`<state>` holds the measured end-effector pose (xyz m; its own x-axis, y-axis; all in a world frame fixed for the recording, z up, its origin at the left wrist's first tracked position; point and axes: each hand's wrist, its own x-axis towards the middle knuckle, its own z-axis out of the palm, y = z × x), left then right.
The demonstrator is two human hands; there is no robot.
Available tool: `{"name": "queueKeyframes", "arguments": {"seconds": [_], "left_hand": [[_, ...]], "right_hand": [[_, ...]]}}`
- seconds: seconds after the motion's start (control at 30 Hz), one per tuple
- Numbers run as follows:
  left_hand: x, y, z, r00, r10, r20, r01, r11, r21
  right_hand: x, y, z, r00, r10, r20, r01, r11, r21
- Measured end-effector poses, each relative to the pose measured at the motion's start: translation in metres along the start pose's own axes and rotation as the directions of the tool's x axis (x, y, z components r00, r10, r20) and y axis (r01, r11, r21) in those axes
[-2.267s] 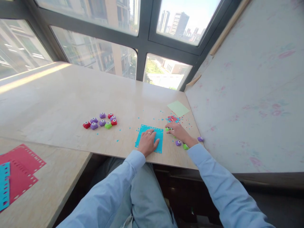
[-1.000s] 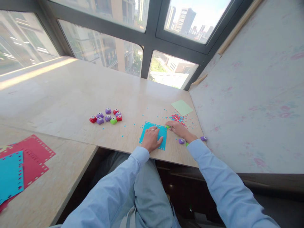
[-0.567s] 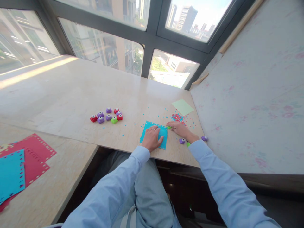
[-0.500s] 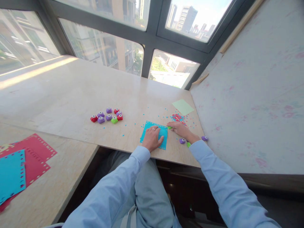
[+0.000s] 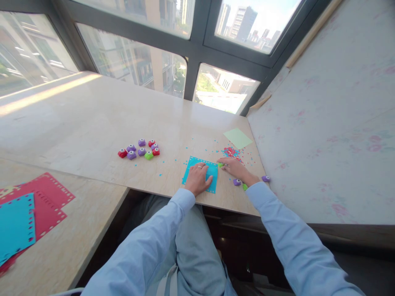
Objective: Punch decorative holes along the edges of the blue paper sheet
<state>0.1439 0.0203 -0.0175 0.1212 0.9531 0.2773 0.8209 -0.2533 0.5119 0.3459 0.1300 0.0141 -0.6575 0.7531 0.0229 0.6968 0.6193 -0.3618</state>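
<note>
Your left hand (image 5: 198, 179) lies flat, fingers spread, pinning the blue sheet (image 5: 212, 170); your right hand (image 5: 235, 168) at its 3 o'clock edge pinches the green punch (image 5: 220, 165).

punch cluster (image 5: 139, 149) left of sheet (image 5: 212, 169) on table (image 5: 92, 123), confetti pile (image 5: 231, 152) behind right hand (image 5: 235, 169)

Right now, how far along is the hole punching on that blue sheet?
Done: the blue sheet shows punched holes along its far and right edges, and confetti is scattered beyond. In hand: the left hand presses the sheet flat; the right hand works a green punch at its right edge. Left: the near edge is partly hidden; the pale green sheet looks unpunched.
</note>
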Motion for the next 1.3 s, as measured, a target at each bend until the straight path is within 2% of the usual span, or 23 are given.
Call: {"name": "queueKeyframes", "arguments": {"seconds": [0.17, 0.3, 0.37, 0.4, 0.47, 0.5, 0.6, 0.8, 0.9, 1.0, 1.3], "left_hand": [[0.0, 0.002, -0.003, 1.0, -0.001, 0.022, 0.0, 1.0, 0.01], [-0.001, 0.002, -0.003, 1.0, 0.0, 0.023, -0.001, 1.0, 0.01], [0.0, 0.002, -0.002, 1.0, -0.004, 0.018, 0.004, 1.0, 0.003], [0.0, 0.002, -0.002, 1.0, -0.006, 0.013, 0.006, 1.0, -0.001], [0.0, 0.002, -0.001, 1.0, -0.009, 0.007, 0.009, 1.0, -0.005], [-0.001, 0.002, -0.001, 1.0, -0.011, 0.006, 0.011, 1.0, -0.003], [-0.002, 0.002, -0.001, 1.0, -0.014, -0.004, 0.014, 1.0, 0.018], [-0.003, 0.002, 0.0, 1.0, -0.015, -0.023, 0.016, 0.999, 0.048], [-0.003, 0.002, 0.0, 1.0, -0.022, -0.019, 0.023, 0.998, 0.053], [-0.004, 0.003, 0.001, 1.0, -0.012, -0.018, 0.013, 0.998, 0.063], [-0.006, 0.003, 0.001, 0.998, 0.055, -0.012, -0.054, 0.996, 0.068]], "right_hand": [[-0.001, -0.007, -0.001, 1.0, 0.014, -0.014, -0.014, 1.0, -0.015], [-0.014, -0.028, -0.004, 0.984, 0.033, -0.173, -0.036, 0.999, -0.019], [-0.023, -0.043, -0.003, 0.953, 0.143, -0.268, -0.133, 0.99, 0.057], [-0.028, -0.051, -0.001, 0.941, 0.225, -0.252, -0.196, 0.971, 0.135], [-0.036, -0.066, 0.003, 0.911, 0.4, -0.1, -0.352, 0.881, 0.315], [-0.039, -0.072, 0.006, 0.881, 0.473, -0.011, -0.43, 0.811, 0.396], [-0.043, -0.088, 0.012, 0.811, 0.571, 0.128, -0.523, 0.61, 0.595], [-0.046, -0.096, 0.02, 0.771, 0.618, 0.152, -0.405, 0.291, 0.867], [-0.045, -0.092, 0.025, 0.739, 0.66, 0.136, -0.35, 0.204, 0.914], [-0.042, -0.088, 0.029, 0.735, 0.667, 0.123, -0.326, 0.188, 0.927], [-0.037, -0.082, 0.037, 0.705, 0.708, 0.044, -0.346, 0.289, 0.893]]}}
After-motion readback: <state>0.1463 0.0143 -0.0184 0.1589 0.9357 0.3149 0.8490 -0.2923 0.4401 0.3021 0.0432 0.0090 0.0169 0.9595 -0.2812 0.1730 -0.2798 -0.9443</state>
